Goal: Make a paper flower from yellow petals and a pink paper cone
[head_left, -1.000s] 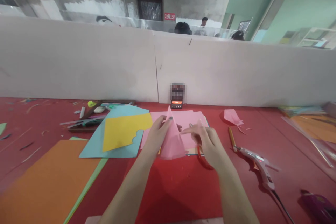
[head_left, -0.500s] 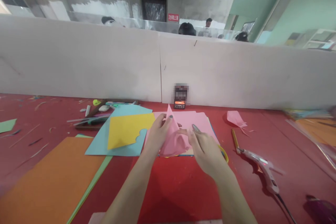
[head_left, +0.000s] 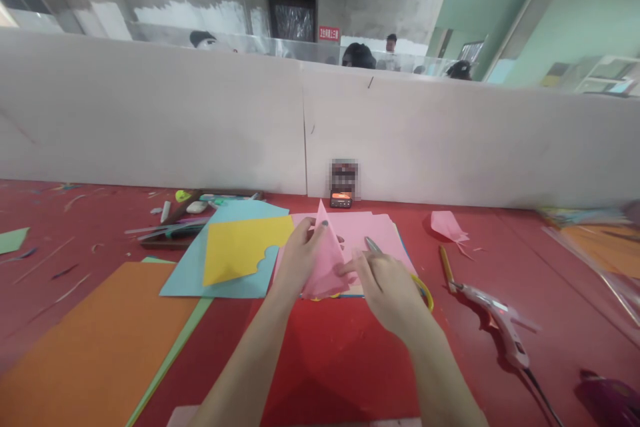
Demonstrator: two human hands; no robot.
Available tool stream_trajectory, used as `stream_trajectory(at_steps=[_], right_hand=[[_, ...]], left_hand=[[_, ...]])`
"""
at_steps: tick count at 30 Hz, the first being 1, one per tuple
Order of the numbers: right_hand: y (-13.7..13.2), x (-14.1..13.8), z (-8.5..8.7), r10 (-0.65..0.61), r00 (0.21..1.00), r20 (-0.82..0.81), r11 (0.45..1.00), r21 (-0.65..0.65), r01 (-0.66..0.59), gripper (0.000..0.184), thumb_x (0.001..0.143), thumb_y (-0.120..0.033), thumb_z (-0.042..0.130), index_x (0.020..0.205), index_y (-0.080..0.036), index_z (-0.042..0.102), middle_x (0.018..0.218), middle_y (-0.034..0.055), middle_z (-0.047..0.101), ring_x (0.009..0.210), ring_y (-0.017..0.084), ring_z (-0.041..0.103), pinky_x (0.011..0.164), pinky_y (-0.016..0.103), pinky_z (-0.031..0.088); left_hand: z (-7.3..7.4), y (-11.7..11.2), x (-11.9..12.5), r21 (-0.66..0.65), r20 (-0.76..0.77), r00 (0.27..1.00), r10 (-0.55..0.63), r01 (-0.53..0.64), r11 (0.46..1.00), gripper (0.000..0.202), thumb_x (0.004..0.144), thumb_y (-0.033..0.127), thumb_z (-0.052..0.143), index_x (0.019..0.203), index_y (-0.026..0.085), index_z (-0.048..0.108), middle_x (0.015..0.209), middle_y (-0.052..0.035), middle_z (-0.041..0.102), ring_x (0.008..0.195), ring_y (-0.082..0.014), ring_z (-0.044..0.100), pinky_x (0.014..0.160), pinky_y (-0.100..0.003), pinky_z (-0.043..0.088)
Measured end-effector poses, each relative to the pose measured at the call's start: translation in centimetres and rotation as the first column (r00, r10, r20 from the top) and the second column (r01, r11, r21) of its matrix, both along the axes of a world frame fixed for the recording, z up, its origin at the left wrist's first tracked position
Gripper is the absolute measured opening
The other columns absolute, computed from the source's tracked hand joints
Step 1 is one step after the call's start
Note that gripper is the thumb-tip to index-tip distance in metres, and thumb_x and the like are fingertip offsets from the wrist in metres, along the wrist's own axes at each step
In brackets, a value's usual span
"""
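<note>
A folded sheet of pink paper point(head_left: 325, 270) stands in a tall pointed shape at the middle. My left hand point(head_left: 299, 257) is closed around its left side, the thumb with a dark nail pressed on the front and fingertips showing behind. My right hand point(head_left: 387, 283) is closed at the paper's lower right edge, a finger pressed to it; its other fingers are curled. Scissors lie partly hidden beneath my right hand, a grey blade point(head_left: 371, 244) above it and a yellow handle point(head_left: 428, 291) beside the wrist. Flat pink sheets point(head_left: 385, 230) lie underneath.
To the left are a yellow sheet point(head_left: 233, 250), a blue sheet point(head_left: 185, 283), an orange sheet point(head_left: 95, 340) and a tool tray point(head_left: 150, 243). On the right lie a glue gun point(head_left: 500, 320) and a pink paper scrap point(head_left: 447, 225). A white partition point(head_left: 200, 120) stands behind a small device point(head_left: 341, 199).
My right hand has moved slightly left and its finger lower along the pink paper. The paper's right part, bulging before, now lies flatter and narrower. My left hand keeps its hold.
</note>
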State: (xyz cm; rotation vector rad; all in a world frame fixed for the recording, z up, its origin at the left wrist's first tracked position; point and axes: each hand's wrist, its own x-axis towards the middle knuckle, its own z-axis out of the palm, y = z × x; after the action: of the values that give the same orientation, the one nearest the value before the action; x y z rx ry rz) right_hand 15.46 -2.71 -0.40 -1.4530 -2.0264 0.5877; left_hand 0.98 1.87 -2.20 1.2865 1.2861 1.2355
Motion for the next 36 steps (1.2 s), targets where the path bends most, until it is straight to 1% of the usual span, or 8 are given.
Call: stream_trajectory(at_steps=[3, 6, 11, 16, 21, 25, 30, 36], right_hand=[[0.05, -0.01, -0.06, 0.009, 1.000, 0.026, 1.000, 0.029, -0.010, 0.054, 0.094, -0.037, 0.018, 0.077, -0.020, 0.066, 0.073, 0.0047, 0.066, 0.077, 0.017, 0.061, 0.068, 0.024, 0.038], [0.12, 0.02, 0.00, 0.006, 0.998, 0.060, 0.999, 0.050, -0.009, 0.051, 0.094, -0.034, 0.017, 0.082, -0.021, 0.064, 0.072, 0.0040, 0.064, 0.078, 0.017, 0.060, 0.066, 0.024, 0.037], [0.06, 0.14, 0.10, -0.030, 0.996, 0.086, 0.999, 0.024, 0.028, 0.055, 0.094, -0.037, 0.017, 0.073, -0.020, 0.065, 0.067, 0.0040, 0.063, 0.079, 0.018, 0.061, 0.069, 0.024, 0.037], [-0.04, 0.05, 0.26, 0.003, 0.997, 0.081, 0.998, 0.056, -0.008, 0.049, 0.094, -0.033, 0.018, 0.085, -0.021, 0.065, 0.070, 0.0024, 0.064, 0.076, 0.016, 0.061, 0.064, 0.023, 0.036], [0.00, 0.02, 0.07, -0.045, 0.994, 0.100, 0.999, 0.029, 0.042, 0.054, 0.093, -0.035, 0.018, 0.072, -0.020, 0.066, 0.070, 0.0046, 0.065, 0.076, 0.018, 0.062, 0.063, 0.023, 0.037], [0.10, 0.03, -0.17, -0.047, 0.996, 0.080, 0.998, 0.055, 0.043, 0.054, 0.093, -0.035, 0.019, 0.074, -0.019, 0.068, 0.069, 0.0058, 0.066, 0.077, 0.018, 0.062, 0.065, 0.023, 0.038], [0.08, 0.02, -0.16, -0.066, 0.995, 0.080, 0.996, 0.069, 0.061, 0.055, 0.093, -0.038, 0.022, 0.070, -0.019, 0.068, 0.065, 0.0061, 0.065, 0.074, 0.018, 0.063, 0.063, 0.023, 0.038], [0.09, 0.04, -0.46, -0.061, 0.994, 0.087, 0.996, 0.077, 0.054, 0.056, 0.093, -0.039, 0.020, 0.070, -0.018, 0.068, 0.061, 0.0062, 0.063, 0.072, 0.018, 0.063, 0.061, 0.023, 0.039]], left_hand=[[-0.12, 0.04, -0.04, 0.005, 0.000, 1.000, -0.005, 0.005, 1.000, 0.026, 0.078, 0.042, 0.048, 0.087, 0.019, 0.054, 0.080, -0.0062, 0.070, 0.069, -0.0197, 0.065, 0.060, -0.028, 0.049], [-0.18, 0.00, -0.10, 0.010, 0.002, 1.000, -0.002, 0.002, 1.000, 0.027, 0.077, 0.042, 0.049, 0.088, 0.018, 0.055, 0.082, -0.0074, 0.070, 0.070, -0.0204, 0.065, 0.061, -0.029, 0.049], [0.04, -0.14, -0.04, -0.014, 0.008, 1.000, -0.013, 0.014, 1.000, 0.028, 0.078, 0.041, 0.048, 0.092, 0.018, 0.054, 0.079, -0.0069, 0.070, 0.071, -0.0206, 0.065, 0.064, -0.031, 0.050], [0.10, -0.14, -0.09, -0.009, 0.016, 1.000, -0.015, 0.015, 1.000, 0.026, 0.079, 0.042, 0.047, 0.087, 0.018, 0.054, 0.083, -0.0067, 0.070, 0.072, -0.0202, 0.065, 0.062, -0.029, 0.050], [0.26, -0.09, -0.02, -0.035, 0.057, 0.998, -0.018, 0.020, 0.999, 0.027, 0.078, 0.043, 0.048, 0.087, 0.018, 0.052, 0.078, -0.0072, 0.070, 0.069, -0.0218, 0.066, 0.062, -0.031, 0.051], [0.25, 0.00, -0.02, -0.047, 0.031, 1.000, 0.003, -0.001, 0.999, 0.024, 0.077, 0.043, 0.049, 0.081, 0.019, 0.049, 0.078, -0.0070, 0.071, 0.069, -0.0214, 0.066, 0.063, -0.032, 0.051], [-0.09, 0.17, -0.32, -0.023, 0.096, 0.995, -0.019, 0.022, 1.000, 0.024, 0.078, 0.043, 0.048, 0.082, 0.019, 0.049, 0.080, -0.0069, 0.071, 0.068, -0.0203, 0.066, 0.062, -0.031, 0.051], [-0.17, 0.30, -0.43, -0.018, 0.116, 0.993, -0.012, 0.014, 1.000, 0.028, 0.076, 0.044, 0.050, 0.085, 0.017, 0.050, 0.077, -0.0093, 0.071, 0.067, -0.0221, 0.067, 0.062, -0.034, 0.052]])
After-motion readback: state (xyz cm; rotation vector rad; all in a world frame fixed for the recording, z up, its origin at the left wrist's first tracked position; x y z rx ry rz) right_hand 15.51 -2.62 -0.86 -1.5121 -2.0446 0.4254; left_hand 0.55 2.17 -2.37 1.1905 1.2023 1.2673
